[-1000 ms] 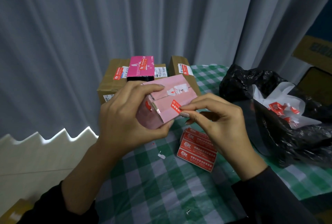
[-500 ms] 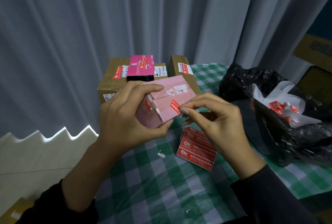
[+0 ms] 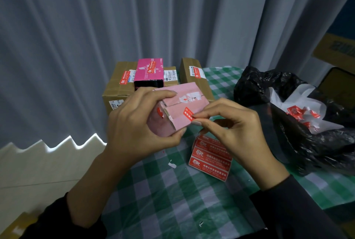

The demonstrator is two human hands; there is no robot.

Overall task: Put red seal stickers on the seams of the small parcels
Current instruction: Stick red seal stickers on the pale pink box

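Pale pink parcel (image 3: 180, 102): held up above the table, between both hands, tilted, long upper face toward the camera. A flap seam runs along that face.

Red seal sticker (image 3: 188, 113): lies slantwise on the upper face, near the long edge closest to the right hand. Cannot tell whether it bridges the seam. A second red mark (image 3: 160, 113) shows on the parcel's end face, partly under the left fingers.

Left hand (image 3: 138, 121): wraps the parcel's left end, fingers curled over the top, thumb under the lower edge. Firm hold.

Right hand (image 3: 230, 123): just right of the parcel. Thumb and forefinger pinch at the sticker's lower end, on the parcel's edge; the other fingers are curled loosely behind.

Below the right hand: stack of red sticker sheets (image 3: 210, 159), flat on the green checked tablecloth (image 3: 172, 200). A small white paper scrap (image 3: 172, 165) lies to their left.

Behind the parcel: magenta box (image 3: 148, 71) on top of a cardboard carton (image 3: 117, 89); a second carton (image 3: 192, 73) just to the right. All three carry red stickers.

Far right: black plastic bag (image 3: 269, 89), open, holding white backing paper with red scraps (image 3: 299, 112).

Grey curtain (image 3: 96, 27) behind.
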